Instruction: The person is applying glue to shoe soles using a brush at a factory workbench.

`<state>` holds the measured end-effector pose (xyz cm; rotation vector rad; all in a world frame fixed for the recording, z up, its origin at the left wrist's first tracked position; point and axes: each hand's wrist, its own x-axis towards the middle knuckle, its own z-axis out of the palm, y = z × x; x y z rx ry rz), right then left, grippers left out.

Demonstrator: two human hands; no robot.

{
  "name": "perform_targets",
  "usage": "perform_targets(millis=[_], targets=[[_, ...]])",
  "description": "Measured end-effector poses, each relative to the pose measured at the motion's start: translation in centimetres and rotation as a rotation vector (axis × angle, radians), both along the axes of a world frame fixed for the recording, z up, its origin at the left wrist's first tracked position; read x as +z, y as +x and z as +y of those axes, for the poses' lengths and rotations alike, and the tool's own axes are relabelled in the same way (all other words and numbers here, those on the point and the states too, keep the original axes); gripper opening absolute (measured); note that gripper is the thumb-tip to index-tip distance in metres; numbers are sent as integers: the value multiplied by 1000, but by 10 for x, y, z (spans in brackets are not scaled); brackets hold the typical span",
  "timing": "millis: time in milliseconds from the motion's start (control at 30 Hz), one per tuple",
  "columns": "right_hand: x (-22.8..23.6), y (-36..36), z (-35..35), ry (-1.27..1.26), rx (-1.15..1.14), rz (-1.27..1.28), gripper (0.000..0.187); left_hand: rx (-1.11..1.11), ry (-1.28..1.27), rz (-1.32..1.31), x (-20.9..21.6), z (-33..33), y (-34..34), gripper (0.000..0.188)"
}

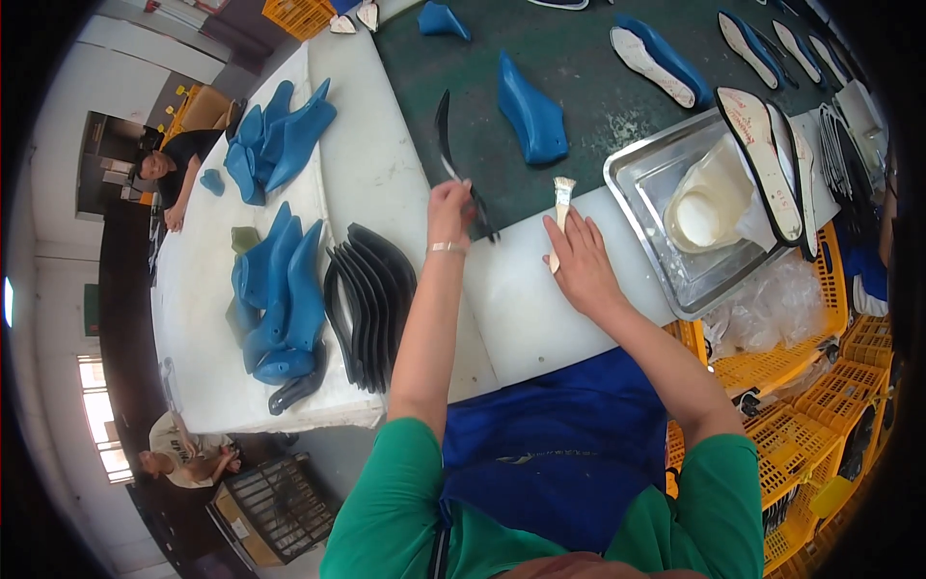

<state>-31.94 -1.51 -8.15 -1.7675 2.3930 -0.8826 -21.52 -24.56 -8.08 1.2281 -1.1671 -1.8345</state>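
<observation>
My left hand (450, 209) is closed on a thin, curved black shoe sole (444, 130), seen nearly edge-on over the border between the green belt and the white tabletop. In my right hand (585, 261) a flat paintbrush (562, 198) is held between thumb and fingers, its pale bristles pointing away from me. Beyond the hands a blue shoe last (531, 111) lies on the belt. To the right, a metal tray (637, 198) carries a translucent tub (678, 232) of white liquid. A last with a white insole (748, 145) rests over the tray's far right side.
At left lie a stack of black soles (371, 309) and piles of blue lasts (280, 289). More lasts with white insoles (651, 63) line the green belt (434, 58). Yellow crates (791, 449) stand at lower right. Two other people (188, 159) are at far left.
</observation>
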Motion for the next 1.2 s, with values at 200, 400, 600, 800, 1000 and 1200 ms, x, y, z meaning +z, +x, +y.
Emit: perform_targets(millis=[200,400,600,800,1000,1200], targets=[[1,3,-4,-2,19,-5,58,-161,-161,-226,-42,-85,-101,13],[-2,5,-4,8,32,0,59,-307,-247,-183,-36,-59,-102,34],[-10,5,-4,-29,-6,90,66,-312,-491,5,-18,40,-17,24],[-8,10,-5,-100,14,106,63,-229,-597,-72,45,115,126,22],[-9,11,-1,-156,29,182,59,369,-1152,-830,52,81,272,32],[-4,25,-8,-212,109,110,56,242,-954,-1077,-12,47,377,39]])
